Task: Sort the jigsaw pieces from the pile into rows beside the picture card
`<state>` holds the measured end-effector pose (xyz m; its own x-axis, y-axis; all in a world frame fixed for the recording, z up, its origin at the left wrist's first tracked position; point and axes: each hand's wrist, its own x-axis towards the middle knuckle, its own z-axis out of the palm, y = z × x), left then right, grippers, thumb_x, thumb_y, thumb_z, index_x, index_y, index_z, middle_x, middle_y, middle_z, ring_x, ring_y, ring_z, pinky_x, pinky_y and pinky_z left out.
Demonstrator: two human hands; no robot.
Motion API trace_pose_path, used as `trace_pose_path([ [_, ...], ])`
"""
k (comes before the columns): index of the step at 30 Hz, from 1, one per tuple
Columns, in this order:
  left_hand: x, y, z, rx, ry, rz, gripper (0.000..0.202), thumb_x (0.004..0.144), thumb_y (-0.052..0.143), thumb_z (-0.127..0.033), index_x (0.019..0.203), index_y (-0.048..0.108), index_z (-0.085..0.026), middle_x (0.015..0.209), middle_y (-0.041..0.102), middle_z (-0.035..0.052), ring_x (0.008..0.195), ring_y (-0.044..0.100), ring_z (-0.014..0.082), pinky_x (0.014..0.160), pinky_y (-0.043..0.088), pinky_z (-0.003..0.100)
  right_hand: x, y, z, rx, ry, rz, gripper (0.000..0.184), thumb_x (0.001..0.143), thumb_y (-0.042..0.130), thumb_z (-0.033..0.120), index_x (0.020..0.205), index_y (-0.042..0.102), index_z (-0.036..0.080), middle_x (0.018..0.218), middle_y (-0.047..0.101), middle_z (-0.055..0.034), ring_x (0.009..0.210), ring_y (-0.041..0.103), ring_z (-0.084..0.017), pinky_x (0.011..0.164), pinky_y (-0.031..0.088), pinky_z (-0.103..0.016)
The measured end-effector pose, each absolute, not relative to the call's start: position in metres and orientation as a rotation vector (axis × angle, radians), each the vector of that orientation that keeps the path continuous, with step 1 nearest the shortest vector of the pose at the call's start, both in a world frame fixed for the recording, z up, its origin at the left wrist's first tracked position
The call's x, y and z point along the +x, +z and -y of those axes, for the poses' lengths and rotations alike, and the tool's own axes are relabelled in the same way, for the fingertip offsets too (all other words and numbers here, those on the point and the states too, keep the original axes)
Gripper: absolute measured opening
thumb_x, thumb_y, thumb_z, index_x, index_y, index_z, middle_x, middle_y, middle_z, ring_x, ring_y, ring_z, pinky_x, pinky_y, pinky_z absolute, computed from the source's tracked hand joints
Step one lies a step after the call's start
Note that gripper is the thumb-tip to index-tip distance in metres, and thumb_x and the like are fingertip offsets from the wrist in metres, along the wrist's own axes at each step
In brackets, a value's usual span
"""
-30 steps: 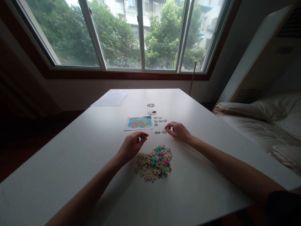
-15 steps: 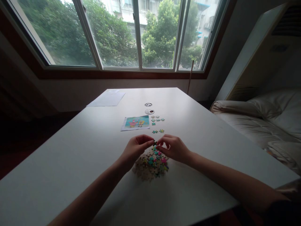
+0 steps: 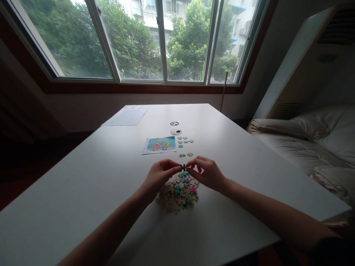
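Observation:
Between my two hands, just above a heap of jigsaw pieces (image 3: 179, 192), is a small dark puzzle piece (image 3: 183, 167). My left hand (image 3: 161, 173) pinches its left side with thumb and forefinger. On its other side, the thumb and forefinger of my right hand (image 3: 206, 171) close on the right edge. Many heap pieces lie with their plain tan backs up; others show teal, pink and green. Beyond my hands lie a pair of puzzle pieces (image 3: 182, 155) and a yellow-green puzzle piece (image 3: 190, 154). A printed cartoon picture (image 3: 161, 144) lies left of them.
Farther off are several sorted pieces (image 3: 185, 141) and two round discs (image 3: 175, 132) (image 3: 174, 123). White paper (image 3: 126, 116) lies at the far left of the white table (image 3: 83, 177). A pale sofa (image 3: 305, 136) stands to the right, and a window fills the back wall.
My right hand has shifted slightly right, and more of the dark piece shows between the fingertips. My left hand stays nearly in place.

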<state>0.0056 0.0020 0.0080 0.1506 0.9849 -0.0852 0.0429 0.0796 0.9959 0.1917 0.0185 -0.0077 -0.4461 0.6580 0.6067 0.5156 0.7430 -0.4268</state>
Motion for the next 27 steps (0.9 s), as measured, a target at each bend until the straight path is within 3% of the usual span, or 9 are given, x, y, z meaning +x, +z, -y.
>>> trace_pose_path([
  [13,0.006,0.006,-0.003,1.316,1.040,-1.155,0.025,0.060,0.071,-0.031,0.076,0.058,-0.015,0.060,0.061,-0.0012,0.052,0.052,0.0096,0.046,0.035,0.020,0.192,-0.009,-0.019,-0.834,0.169,2.172,0.010,0.080,0.056,0.027,0.079,0.063,0.020,0.072,0.063,-0.0004,0.056,0.051,-0.007,0.056,0.040,-0.020],
  [27,-0.014,-0.009,-0.020,1.602,1.096,-1.251,0.018,0.066,0.064,-0.029,0.075,0.059,-0.014,0.074,0.065,0.0048,0.067,0.059,0.0146,0.061,0.047,0.026,0.221,-0.005,-0.045,-0.945,0.144,2.015,0.015,0.081,0.054,0.030,0.083,0.065,0.021,0.075,0.063,-0.0012,0.053,0.049,-0.007,0.055,0.043,-0.022],
])
